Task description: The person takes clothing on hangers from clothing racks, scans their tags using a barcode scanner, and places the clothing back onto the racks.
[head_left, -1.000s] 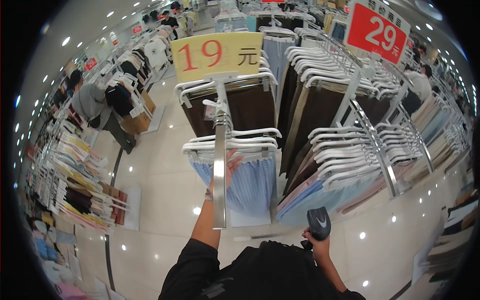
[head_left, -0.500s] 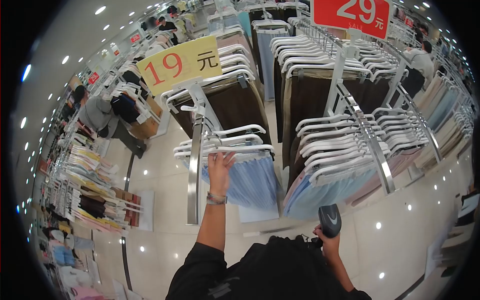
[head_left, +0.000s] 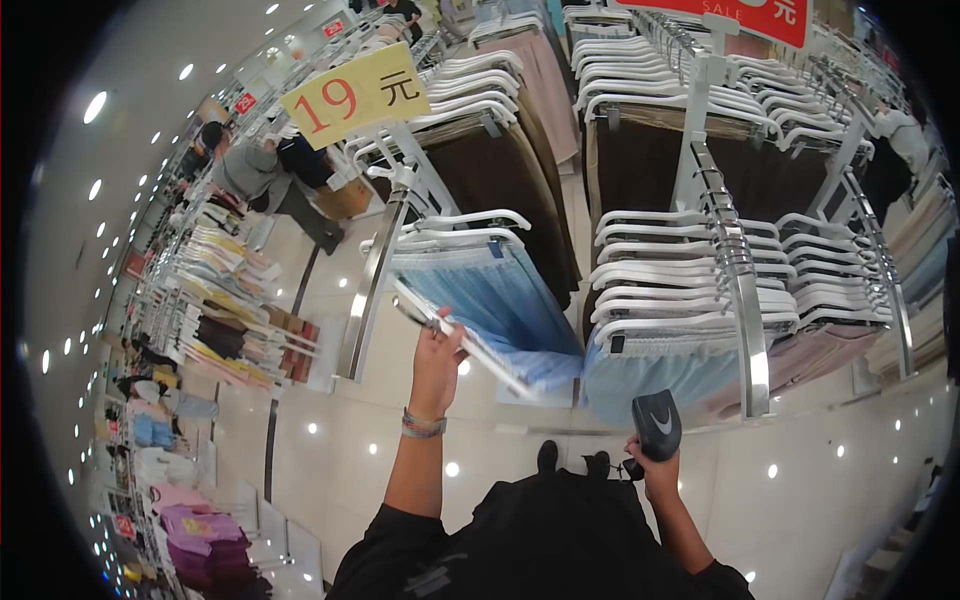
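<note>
My left hand [head_left: 436, 368], with a band at the wrist, grips a white hanger [head_left: 492, 362] that slopes down to the right. A light blue garment [head_left: 548, 368] hangs from it, partly blurred by motion. Just behind hang blue trousers [head_left: 495, 285] on other white hangers, on the left rack's metal rail [head_left: 372, 290]. At lower right my right hand [head_left: 656, 470] is closed around the handle of a dark handheld barcode scanner [head_left: 656, 425], whose rounded head points up and away from me.
A yellow price sign [head_left: 355, 95] tops the left rack; a red sale sign [head_left: 740, 15] tops the right one. Packed hangers [head_left: 660, 265] fill the right rack. A person in grey [head_left: 255, 175] stands at the left near other clothes racks. Another person [head_left: 895, 150] is at far right.
My left hand has drawn a hanger with the light blue garment away from the rail, toward me and downward, tilting it. The scanner stays in my right hand. The view has shifted.
</note>
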